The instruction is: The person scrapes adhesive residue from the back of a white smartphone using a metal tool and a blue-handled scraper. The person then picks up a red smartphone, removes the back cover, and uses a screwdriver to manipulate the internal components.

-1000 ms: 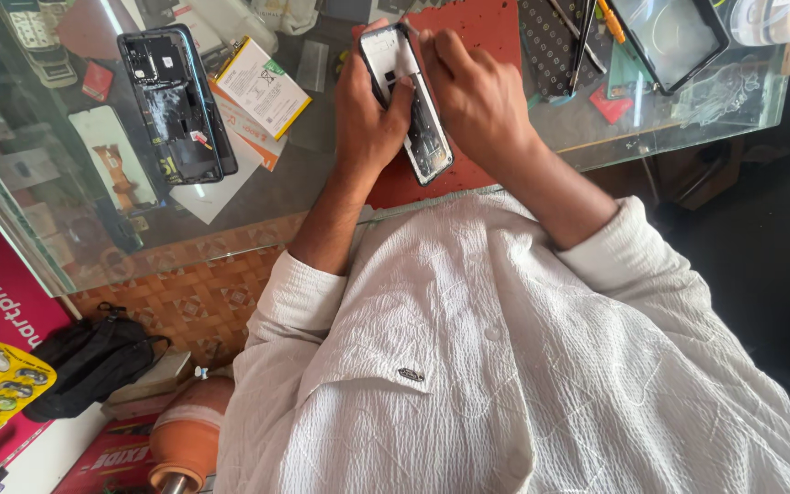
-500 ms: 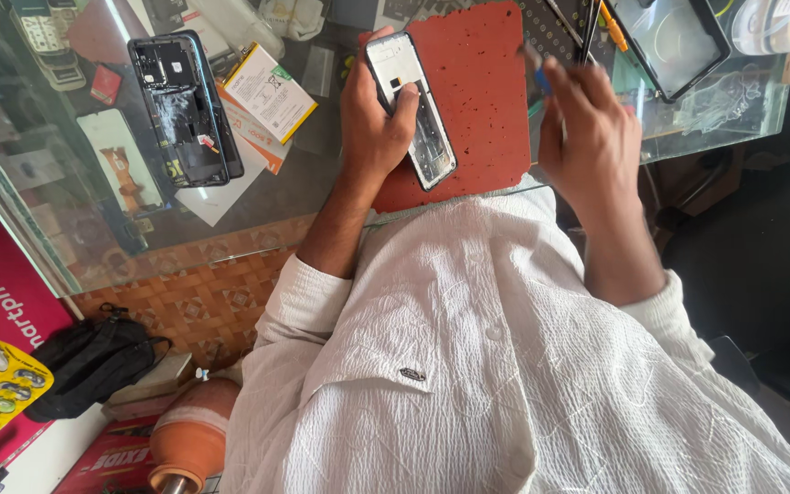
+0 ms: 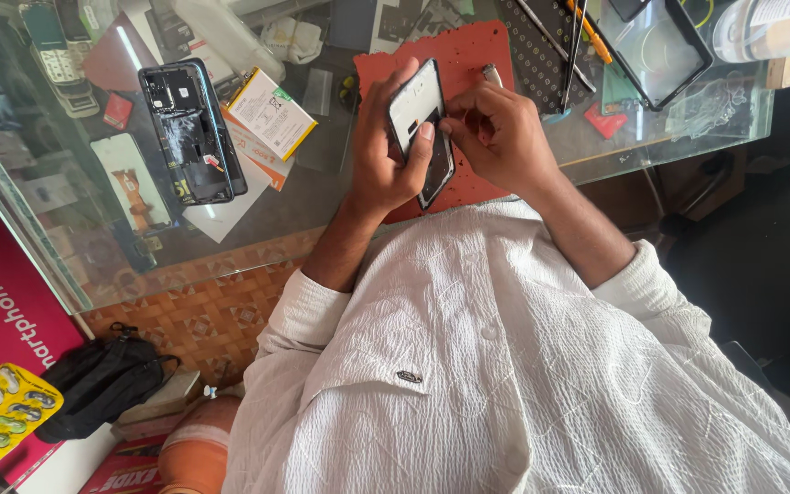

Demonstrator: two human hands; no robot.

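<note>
Nearest: white crinkled shirt (image 3: 523,384), sleeves pushed up, both forearms reaching fwd over the near edge of the glass counter (image 3: 304,206).

Left hand (image 3: 386,155) is clasped round an opened phone (image 3: 421,128), held up off the counter, tilted, its pale inner side facing up; thumb lies across the phone's face, fingers wrap the far long edge. Right hand (image 3: 500,137) is curled in tight, fingertips (image 3: 454,123) pinched at the phone's right edge approx mid-length, touching the left thumb tip. Can't tell if sth small is pinched between them.

Under both hands: red work mat (image 3: 468,55), its near edge meeting the shirt, its far corners bare. Just beyond the right knuckles a small metal bit (image 3: 491,75) lies on the mat. Little free room betw. the hands and the body; more open mat past the fingertips.

Left of the left hand, well apart: bare glass strip, then a yellow-edged battery pack (image 3: 272,114), then a second stripped phone (image 3: 189,133) lying flat, back off. Beyond that, old handsets (image 3: 52,46) near the counter's far left edge.

Right of the right hand: dotted dark pad (image 3: 541,55), thin tools (image 3: 573,46) on it, then a black-framed screen panel (image 3: 656,50) by the counter's right edge.

Floor side, left: black bag (image 3: 102,380), yellow blister card (image 3: 2,416).
</note>
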